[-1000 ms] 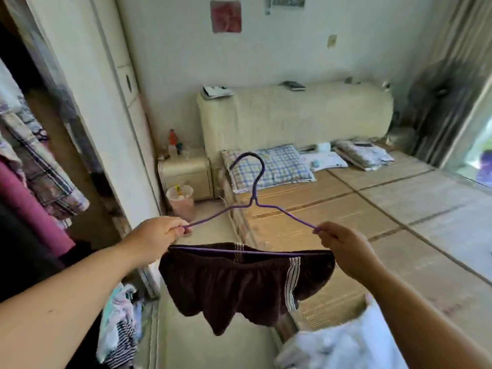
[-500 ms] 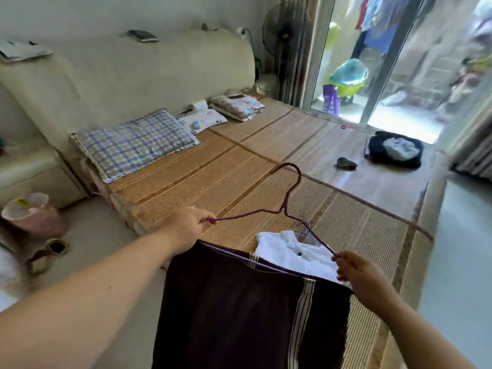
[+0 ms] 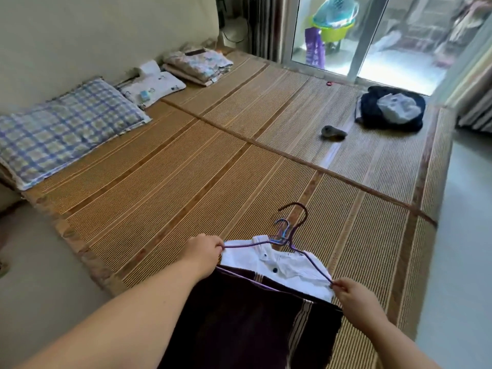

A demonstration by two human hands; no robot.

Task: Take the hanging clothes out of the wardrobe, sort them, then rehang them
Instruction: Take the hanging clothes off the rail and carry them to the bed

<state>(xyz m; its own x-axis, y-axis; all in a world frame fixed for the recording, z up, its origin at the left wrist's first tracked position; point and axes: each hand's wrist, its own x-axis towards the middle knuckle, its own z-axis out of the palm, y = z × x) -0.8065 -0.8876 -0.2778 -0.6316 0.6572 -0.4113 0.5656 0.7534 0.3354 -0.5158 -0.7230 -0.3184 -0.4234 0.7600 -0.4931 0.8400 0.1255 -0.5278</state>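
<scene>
**Shorts on hanger, both hands on it, over mat**

L hand (image 3: 205, 253) has fingers curled round the left corner of the hanger (image 3: 247, 245). R hand (image 3: 354, 294) pinches the right corner w/ fingertips. The hanger is purple wire and spans btwn the hands, hook toward 12 o'clock.

Shorts (image 3: 239, 323) are dark brown w/ pale side stripes, draped over the bottom bar. They hang at 6 o'clock of frame, at 5 o'clock of L hand and 8 o'clock of R hand.

Shirt (image 3: 287, 265), white, lies on the mat (image 3: 186, 182) under the hanger, at 12 o'clock of the shorts, w/ a blue hook (image 3: 283, 227) at its collar. Pillow (image 3: 61, 129) is at 10 o'clock and a dark bundle (image 3: 391, 107) at 2 o'clock, both well apart.
</scene>
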